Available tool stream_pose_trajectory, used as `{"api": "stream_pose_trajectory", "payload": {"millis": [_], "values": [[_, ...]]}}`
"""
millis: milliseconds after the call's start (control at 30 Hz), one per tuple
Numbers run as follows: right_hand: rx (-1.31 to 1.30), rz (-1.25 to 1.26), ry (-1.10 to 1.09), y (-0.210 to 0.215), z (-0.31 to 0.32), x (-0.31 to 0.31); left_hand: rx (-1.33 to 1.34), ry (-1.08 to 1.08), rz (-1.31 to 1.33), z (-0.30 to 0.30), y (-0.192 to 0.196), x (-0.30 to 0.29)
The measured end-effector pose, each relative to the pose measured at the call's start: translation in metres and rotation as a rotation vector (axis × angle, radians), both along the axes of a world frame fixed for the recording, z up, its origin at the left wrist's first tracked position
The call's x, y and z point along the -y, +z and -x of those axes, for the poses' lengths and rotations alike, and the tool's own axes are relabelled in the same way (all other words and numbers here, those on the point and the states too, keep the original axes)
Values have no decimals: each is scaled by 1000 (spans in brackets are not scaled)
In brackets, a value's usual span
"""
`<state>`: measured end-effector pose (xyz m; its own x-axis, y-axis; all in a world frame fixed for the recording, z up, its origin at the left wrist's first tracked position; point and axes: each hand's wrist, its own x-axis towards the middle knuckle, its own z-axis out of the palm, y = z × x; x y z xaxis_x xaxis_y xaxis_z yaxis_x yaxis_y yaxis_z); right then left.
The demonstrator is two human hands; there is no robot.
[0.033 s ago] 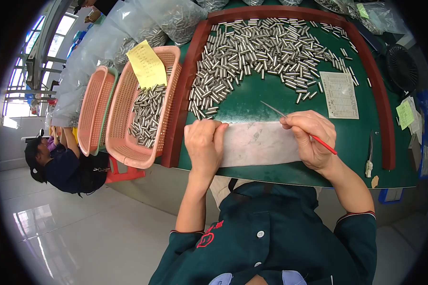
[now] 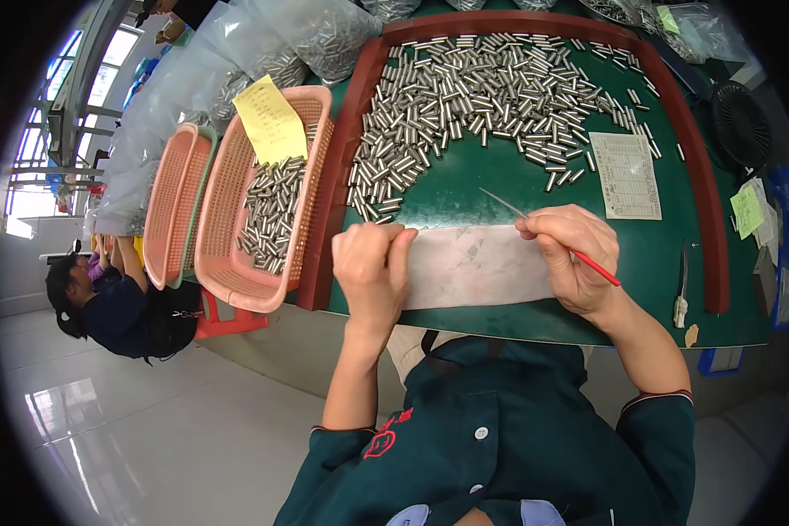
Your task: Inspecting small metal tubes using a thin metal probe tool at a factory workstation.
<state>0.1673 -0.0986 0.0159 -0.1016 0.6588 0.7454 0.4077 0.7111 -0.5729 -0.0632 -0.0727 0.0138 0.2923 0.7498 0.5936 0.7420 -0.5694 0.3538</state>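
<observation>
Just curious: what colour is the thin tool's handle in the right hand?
Red, seen in the head view: the thin tool in the right hand.

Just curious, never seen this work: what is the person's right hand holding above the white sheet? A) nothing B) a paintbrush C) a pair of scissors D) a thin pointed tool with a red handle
D: the right hand pinches a thin pointed tool with a red handle, its metal tip reaching toward the small metal cylinders.

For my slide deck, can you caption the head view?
Left hand holds metal pins; right hand grips a red-handled pick over a green table.
</observation>
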Motion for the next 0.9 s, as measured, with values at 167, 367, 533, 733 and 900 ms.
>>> {"api": "stream_pose_trajectory", "payload": {"millis": [167,367,533,733,900], "values": [[-32,-26,-3,4,6,0,-236,-2,53,5,-4,2],[-8,-8,-25,-2,2,0,118,37,-204,6,19,20],[-13,10,-1,-2,7,1,49,50,111,16,6,23],[6,71,5,-1,4,3,1303,-26,764,31,20,74],[-79,161,69,-7,5,9,1881,-280,1175,57,-12,113]]}}
